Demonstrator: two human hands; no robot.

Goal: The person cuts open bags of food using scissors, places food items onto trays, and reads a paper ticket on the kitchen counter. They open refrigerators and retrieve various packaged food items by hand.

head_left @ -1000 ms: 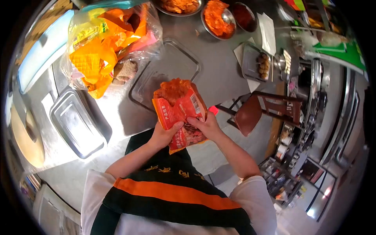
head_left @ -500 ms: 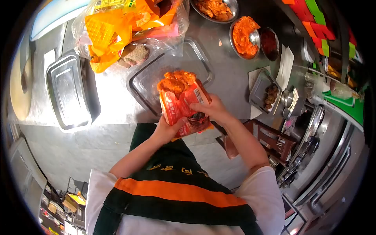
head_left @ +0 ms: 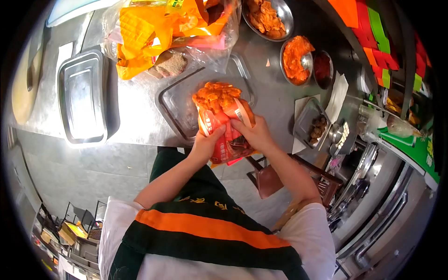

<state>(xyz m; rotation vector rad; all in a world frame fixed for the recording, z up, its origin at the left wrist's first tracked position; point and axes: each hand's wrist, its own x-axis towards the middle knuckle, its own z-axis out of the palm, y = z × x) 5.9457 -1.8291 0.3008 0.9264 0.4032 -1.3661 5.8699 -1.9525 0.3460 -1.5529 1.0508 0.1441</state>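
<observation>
Between my two hands is a red printed food bag point(head_left: 228, 135), its mouth tipped toward the table. Orange-coated marinated meat point(head_left: 218, 96) bulges out of the mouth, above a metal tray point(head_left: 175, 112). My left hand point(head_left: 203, 147) grips the bag's left side, thumb pressed on the front. My right hand point(head_left: 254, 133) grips the right side, its thumb also on the front. The fingers behind the bag are hidden. Whether the meat touches the tray, I cannot tell.
Torn orange packaging in a clear plastic bag point(head_left: 144, 37) lies behind the tray. Stacked metal trays point(head_left: 84, 102) stand at left. Bowls of orange meat point(head_left: 294, 58), a bowl of red seasoning point(head_left: 323, 70) and a small tray with brown pieces point(head_left: 305, 126) sit at right. A chair point(head_left: 270, 179) stands below the table edge.
More of the meat has spread across the bag's mouth. My hands have turned the bag slightly and shifted a little to the right in view. The whole view has moved a little.
</observation>
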